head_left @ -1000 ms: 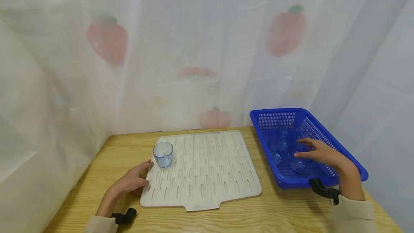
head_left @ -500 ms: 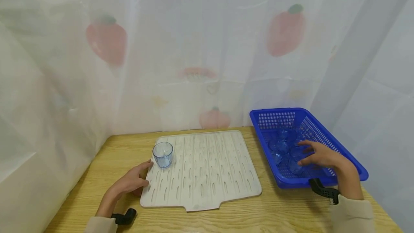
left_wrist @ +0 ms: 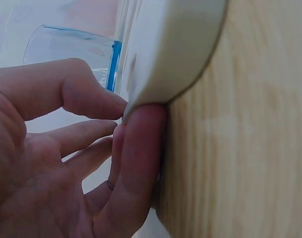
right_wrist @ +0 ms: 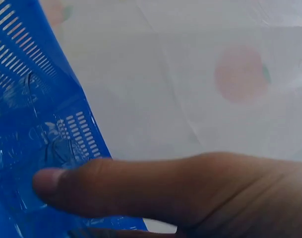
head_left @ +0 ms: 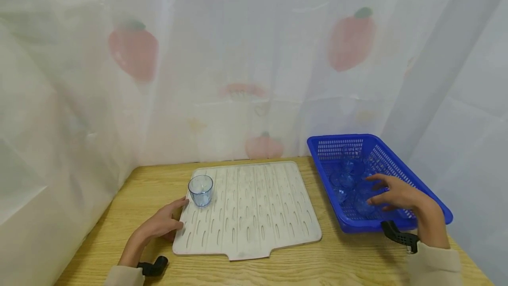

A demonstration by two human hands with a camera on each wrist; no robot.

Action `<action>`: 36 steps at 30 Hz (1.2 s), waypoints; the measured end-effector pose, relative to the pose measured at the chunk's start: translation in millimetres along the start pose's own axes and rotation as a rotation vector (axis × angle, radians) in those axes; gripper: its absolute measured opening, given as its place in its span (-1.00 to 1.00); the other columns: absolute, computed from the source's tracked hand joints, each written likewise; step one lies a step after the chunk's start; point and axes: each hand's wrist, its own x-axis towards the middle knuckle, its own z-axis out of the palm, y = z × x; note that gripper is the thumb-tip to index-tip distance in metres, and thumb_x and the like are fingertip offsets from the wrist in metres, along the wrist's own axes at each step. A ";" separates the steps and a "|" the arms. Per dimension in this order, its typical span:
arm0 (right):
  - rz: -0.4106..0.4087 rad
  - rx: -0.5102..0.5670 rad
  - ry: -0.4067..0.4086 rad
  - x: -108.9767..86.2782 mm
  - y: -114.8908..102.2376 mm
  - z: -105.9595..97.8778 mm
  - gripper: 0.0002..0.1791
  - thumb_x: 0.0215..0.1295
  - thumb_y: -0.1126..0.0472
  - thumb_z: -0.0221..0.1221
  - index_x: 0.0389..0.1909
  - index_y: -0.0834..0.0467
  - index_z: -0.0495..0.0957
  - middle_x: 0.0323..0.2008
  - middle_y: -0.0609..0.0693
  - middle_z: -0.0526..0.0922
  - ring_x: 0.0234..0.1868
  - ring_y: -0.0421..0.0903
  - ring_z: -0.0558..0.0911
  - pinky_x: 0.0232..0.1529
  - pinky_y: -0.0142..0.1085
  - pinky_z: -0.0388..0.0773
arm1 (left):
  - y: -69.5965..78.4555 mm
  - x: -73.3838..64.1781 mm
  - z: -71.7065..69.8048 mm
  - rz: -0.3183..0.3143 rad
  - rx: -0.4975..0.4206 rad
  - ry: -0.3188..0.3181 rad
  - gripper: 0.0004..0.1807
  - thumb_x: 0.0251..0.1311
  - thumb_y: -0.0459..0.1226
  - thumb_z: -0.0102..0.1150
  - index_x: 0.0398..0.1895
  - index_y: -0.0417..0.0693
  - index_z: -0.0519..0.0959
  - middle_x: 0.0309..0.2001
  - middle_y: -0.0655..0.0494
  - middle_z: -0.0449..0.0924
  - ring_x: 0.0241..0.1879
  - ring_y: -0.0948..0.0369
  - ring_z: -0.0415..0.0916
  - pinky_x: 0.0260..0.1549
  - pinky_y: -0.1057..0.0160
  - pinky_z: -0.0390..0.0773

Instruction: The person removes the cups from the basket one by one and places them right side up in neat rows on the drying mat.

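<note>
My left hand (head_left: 160, 220) pinches the left edge of a cream ridged draining mat (head_left: 254, 206). In the left wrist view, the thumb (left_wrist: 106, 101) lies on the mat's top edge and a finger (left_wrist: 141, 144) sits beneath it by the table. A clear bluish glass tumbler (head_left: 201, 191) stands on the mat near that hand. My right hand (head_left: 401, 193) reaches inside a blue perforated basket (head_left: 345, 224), its thumb and fingers apart and bent over a glass tumbler (head_left: 363, 206). Several more glasses (head_left: 343, 180) lie in the basket.
The light wooden table (head_left: 158, 180) carries the mat at the middle and the basket at the right. A pale curtain (head_left: 238, 56) printed with fruit hangs behind and on both sides. Black camera mounts (head_left: 155, 267) are strapped to both wrists.
My right hand has shifted slightly lower in the basket, and the glass under its fingers has moved a little toward the basket's front. My left hand and the mat have stayed put.
</note>
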 end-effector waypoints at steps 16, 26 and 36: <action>-0.134 -0.159 0.238 -18.5 -19.2 -4.2 -0.07 0.35 0.08 0.33 0.54 0.41 0.09 0.32 0.57 0.38 0.17 0.48 0.54 -0.16 -0.05 0.72 | 1.0 -0.4 -1.0 0.014 0.006 0.005 -0.08 0.04 -0.49 0.23 0.56 -0.35 0.17 0.63 -0.41 -0.12 -0.39 0.07 0.55 -0.51 0.06 0.66; -0.094 -0.161 0.296 -25.8 -26.3 -10.2 0.01 0.41 0.02 0.27 0.54 0.53 -0.06 0.37 0.59 0.31 0.27 0.53 0.41 -0.04 0.01 0.69 | 0.3 -1.1 -0.9 0.022 -0.001 -0.010 -0.09 0.09 -0.48 0.22 0.57 -0.38 0.13 0.62 -0.42 -0.11 -0.47 0.08 0.56 -0.54 0.07 0.67; -0.100 -0.159 0.354 -33.1 -40.7 -12.8 0.02 0.41 -0.05 0.26 0.58 0.45 -0.03 0.41 0.53 0.34 0.32 0.48 0.40 -0.03 -0.19 0.62 | -0.6 -0.4 -0.8 0.012 -0.015 -0.006 -0.09 0.08 -0.49 0.22 0.57 -0.37 0.13 0.62 -0.43 -0.10 -0.47 0.07 0.57 -0.54 0.05 0.67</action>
